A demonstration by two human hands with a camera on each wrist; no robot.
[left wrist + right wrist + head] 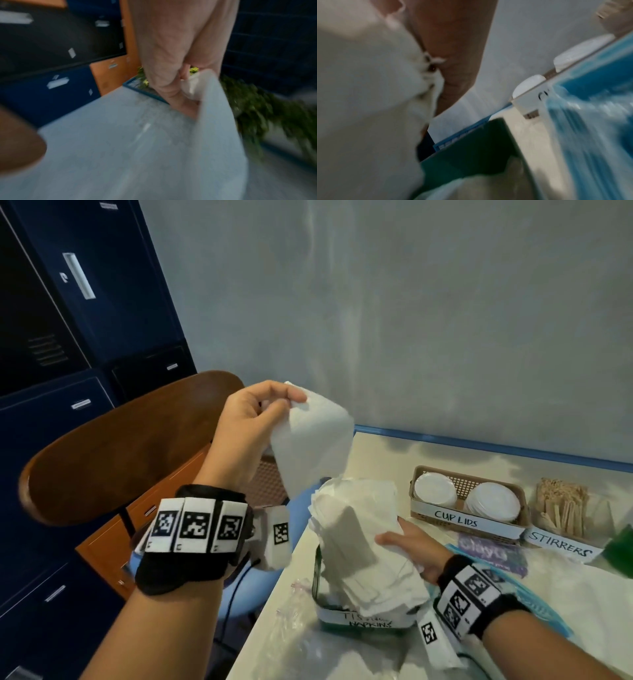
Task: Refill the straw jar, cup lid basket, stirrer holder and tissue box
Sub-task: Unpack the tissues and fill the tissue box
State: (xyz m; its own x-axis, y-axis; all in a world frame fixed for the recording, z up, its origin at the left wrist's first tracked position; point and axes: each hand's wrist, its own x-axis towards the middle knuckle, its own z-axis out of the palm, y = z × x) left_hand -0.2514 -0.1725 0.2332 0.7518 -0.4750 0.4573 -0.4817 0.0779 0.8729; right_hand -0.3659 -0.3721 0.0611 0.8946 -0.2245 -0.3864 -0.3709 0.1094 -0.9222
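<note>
A green tissue box (356, 619) labelled for tissue napkins stands near the table's left edge, with a tall stack of white tissues (356, 535) sticking up out of it. My right hand (407, 546) grips that stack from its right side. Raised above and left of the box, my left hand (270, 409) pinches a single white tissue sheet (315, 440) that hangs down toward the stack; the same sheet (212, 108) shows blurred in the left wrist view. The right wrist view shows the stack (368, 94) and the green box wall (467, 148).
A brown basket (469, 522) labelled CUP LIDS holds white lids, and a clear holder of wooden stirrers (561, 511) stands right of it. Crumpled clear plastic (294, 631) lies in front of the box. A wooden chair (113, 446) and dark blue lockers (68, 337) are left of the table.
</note>
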